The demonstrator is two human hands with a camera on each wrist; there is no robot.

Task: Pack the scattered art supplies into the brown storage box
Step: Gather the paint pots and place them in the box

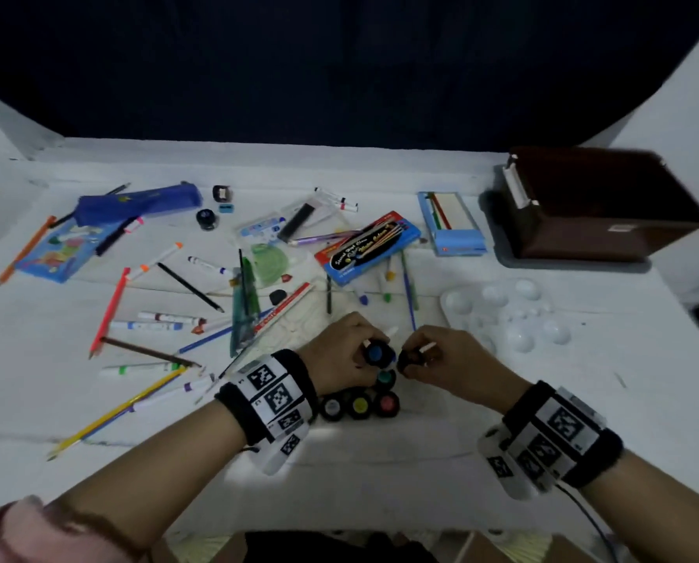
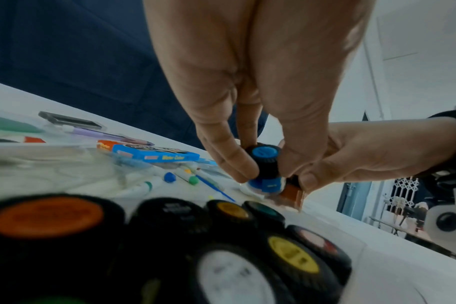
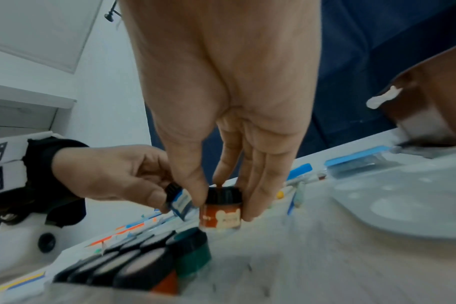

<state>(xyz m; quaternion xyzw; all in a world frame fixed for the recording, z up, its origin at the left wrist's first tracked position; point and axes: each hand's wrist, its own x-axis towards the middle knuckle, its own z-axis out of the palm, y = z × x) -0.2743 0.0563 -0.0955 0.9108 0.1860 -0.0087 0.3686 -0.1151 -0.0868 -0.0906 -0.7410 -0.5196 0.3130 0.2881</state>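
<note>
My left hand (image 1: 349, 347) pinches a small blue paint jar (image 2: 265, 167) with a black lid, tilted, near the table's front middle. Right beside it my right hand (image 1: 441, 357) grips a brown-orange paint jar (image 3: 220, 207) by its black cap, just above the white table (image 1: 380, 440). A cluster of several more paint jars (image 1: 360, 404) with coloured lids stands under and between my wrists. The brown storage box (image 1: 599, 205) sits open at the back right, well away from both hands.
A white paint palette (image 1: 506, 314) lies right of my hands. A blue watercolour box (image 1: 366, 247), a blue brush case (image 1: 451, 223), a blue pencil pouch (image 1: 140, 201) and several markers, pencils and brushes are scattered over the left and middle of the table.
</note>
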